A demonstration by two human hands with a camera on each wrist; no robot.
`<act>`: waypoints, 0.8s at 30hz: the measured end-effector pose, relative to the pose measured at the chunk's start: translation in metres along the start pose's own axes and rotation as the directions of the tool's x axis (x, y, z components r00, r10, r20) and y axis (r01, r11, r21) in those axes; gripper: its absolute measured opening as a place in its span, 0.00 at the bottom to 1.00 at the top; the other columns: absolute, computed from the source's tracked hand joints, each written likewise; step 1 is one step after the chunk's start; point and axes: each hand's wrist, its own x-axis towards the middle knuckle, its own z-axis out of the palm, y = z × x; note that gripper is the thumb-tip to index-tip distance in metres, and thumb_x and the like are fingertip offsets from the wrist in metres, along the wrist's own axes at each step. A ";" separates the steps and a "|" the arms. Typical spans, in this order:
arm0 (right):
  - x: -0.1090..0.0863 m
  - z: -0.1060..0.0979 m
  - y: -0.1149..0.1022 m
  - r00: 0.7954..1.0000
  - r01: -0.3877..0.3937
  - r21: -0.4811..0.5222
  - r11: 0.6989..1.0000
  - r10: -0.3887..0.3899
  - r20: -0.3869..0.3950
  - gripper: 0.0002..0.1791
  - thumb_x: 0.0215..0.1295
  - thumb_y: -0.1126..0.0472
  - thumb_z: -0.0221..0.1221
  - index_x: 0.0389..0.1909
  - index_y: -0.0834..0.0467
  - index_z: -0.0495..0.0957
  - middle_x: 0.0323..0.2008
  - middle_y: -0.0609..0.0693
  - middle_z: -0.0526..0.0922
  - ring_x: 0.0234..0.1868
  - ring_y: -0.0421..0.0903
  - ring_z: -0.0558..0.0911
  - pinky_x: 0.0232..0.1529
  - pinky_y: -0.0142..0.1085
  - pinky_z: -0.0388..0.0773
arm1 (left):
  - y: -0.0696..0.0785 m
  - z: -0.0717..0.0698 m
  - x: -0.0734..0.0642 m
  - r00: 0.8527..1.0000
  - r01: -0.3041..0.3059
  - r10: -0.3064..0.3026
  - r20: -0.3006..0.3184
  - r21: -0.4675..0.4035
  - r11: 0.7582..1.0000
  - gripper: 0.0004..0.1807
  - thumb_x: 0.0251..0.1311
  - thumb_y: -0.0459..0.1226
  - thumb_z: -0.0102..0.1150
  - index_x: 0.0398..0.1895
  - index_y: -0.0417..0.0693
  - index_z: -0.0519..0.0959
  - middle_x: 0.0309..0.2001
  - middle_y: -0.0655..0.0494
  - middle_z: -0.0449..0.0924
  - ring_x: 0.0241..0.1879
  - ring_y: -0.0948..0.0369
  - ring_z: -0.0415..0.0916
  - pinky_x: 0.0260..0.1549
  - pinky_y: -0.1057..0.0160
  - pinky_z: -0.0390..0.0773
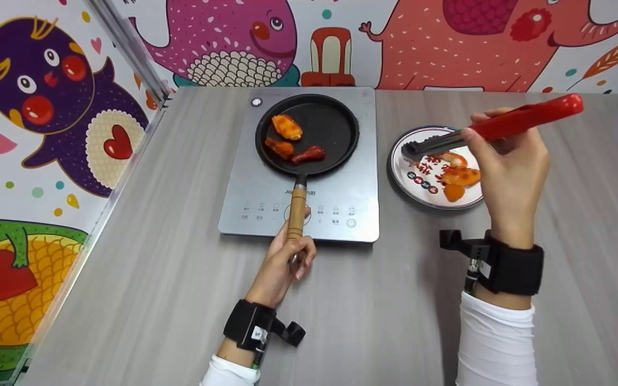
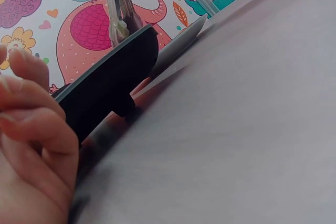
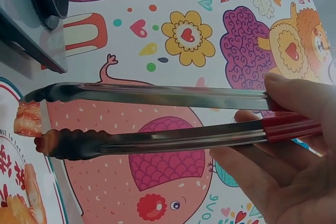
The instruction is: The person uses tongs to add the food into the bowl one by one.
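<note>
My left hand grips the wooden handle of a black frying pan. In the pan lie an orange-yellow food piece, a browner piece and a dark red piece. My right hand holds metal tongs with red handles, fingers and thumb on either side. Between the tongs' tips, in the right wrist view, is a small reddish-white striped food piece, over the plate's edge. That round white plate holds several orange food pieces, one like a shrimp.
The pan stands on a silver induction cooker with a control panel along its near side. A grey wood-grain table carries everything. Cartoon-painted walls close off the back and left.
</note>
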 end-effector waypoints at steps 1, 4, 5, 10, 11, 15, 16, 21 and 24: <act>-0.001 0.001 -0.002 1.000 0.015 0.009 1.000 -0.015 -0.006 0.21 0.49 0.60 0.64 0.47 0.57 0.74 0.43 0.51 0.79 0.45 0.44 0.78 0.49 0.34 0.73 | 0.000 0.000 0.000 1.000 -0.001 0.001 0.000 0.002 1.000 0.34 0.55 0.40 0.52 0.66 0.55 0.55 0.21 0.53 0.68 0.18 0.63 0.62 0.09 0.70 0.58; -0.003 0.003 -0.008 0.998 0.051 0.029 0.998 -0.050 -0.024 0.20 0.50 0.60 0.64 0.46 0.58 0.74 0.42 0.51 0.80 0.44 0.44 0.78 0.48 0.34 0.73 | 0.000 -0.001 0.000 1.000 -0.008 0.008 0.010 0.007 1.000 0.33 0.56 0.40 0.50 0.66 0.56 0.54 0.21 0.53 0.68 0.18 0.63 0.62 0.09 0.70 0.57; -0.003 0.004 -0.009 0.998 0.062 0.033 0.998 -0.062 -0.029 0.20 0.49 0.60 0.64 0.46 0.59 0.75 0.42 0.51 0.80 0.44 0.44 0.78 0.48 0.34 0.73 | 0.000 -0.001 0.000 1.000 -0.012 0.011 0.013 0.007 1.000 0.33 0.56 0.40 0.49 0.66 0.55 0.54 0.21 0.53 0.68 0.18 0.63 0.62 0.09 0.70 0.57; -0.004 0.010 -0.009 0.996 0.090 0.079 0.993 -0.088 -0.034 0.21 0.48 0.60 0.65 0.46 0.60 0.74 0.42 0.51 0.80 0.44 0.44 0.78 0.47 0.34 0.74 | 0.000 -0.001 -0.001 1.000 -0.016 0.016 0.019 0.000 1.000 0.33 0.57 0.39 0.48 0.66 0.53 0.53 0.21 0.53 0.68 0.19 0.64 0.62 0.10 0.71 0.58; -0.004 0.011 -0.009 0.995 0.093 0.090 0.992 -0.091 -0.031 0.21 0.48 0.61 0.65 0.46 0.60 0.74 0.42 0.51 0.79 0.45 0.44 0.78 0.47 0.35 0.74 | 0.000 -0.001 -0.001 1.000 -0.015 0.016 0.019 -0.002 1.000 0.33 0.56 0.39 0.48 0.66 0.53 0.53 0.21 0.53 0.68 0.19 0.64 0.62 0.10 0.71 0.59; -0.006 0.014 -0.013 0.995 0.102 0.106 0.989 -0.100 -0.025 0.21 0.48 0.61 0.64 0.46 0.60 0.74 0.42 0.51 0.79 0.45 0.45 0.78 0.47 0.35 0.74 | 0.000 0.000 -0.001 1.000 -0.016 0.016 0.022 -0.003 1.000 0.33 0.57 0.39 0.49 0.66 0.54 0.54 0.21 0.53 0.68 0.18 0.64 0.62 0.09 0.70 0.58; -0.007 0.015 -0.015 0.994 0.106 0.104 0.989 -0.104 -0.023 0.21 0.48 0.61 0.64 0.46 0.61 0.74 0.42 0.51 0.80 0.45 0.45 0.78 0.47 0.35 0.74 | 0.000 0.000 -0.001 1.000 -0.015 0.015 0.023 -0.004 1.000 0.32 0.57 0.39 0.49 0.66 0.54 0.54 0.21 0.53 0.68 0.18 0.64 0.62 0.09 0.70 0.58; -0.010 0.016 -0.020 0.993 0.119 0.091 0.989 -0.119 -0.006 0.21 0.49 0.61 0.64 0.46 0.59 0.74 0.43 0.49 0.80 0.45 0.44 0.78 0.46 0.34 0.74 | 0.000 0.000 -0.001 1.000 -0.012 0.012 0.018 0.001 1.000 0.32 0.56 0.39 0.50 0.66 0.55 0.55 0.21 0.53 0.68 0.18 0.64 0.62 0.09 0.70 0.59; -0.012 0.017 -0.025 0.992 0.128 0.088 0.988 -0.129 0.006 0.21 0.49 0.61 0.64 0.47 0.59 0.74 0.43 0.49 0.79 0.46 0.44 0.78 0.47 0.34 0.74 | 0.000 0.000 0.000 1.000 -0.011 0.011 0.010 0.006 1.000 0.33 0.55 0.39 0.51 0.66 0.55 0.55 0.21 0.54 0.68 0.18 0.64 0.63 0.09 0.71 0.59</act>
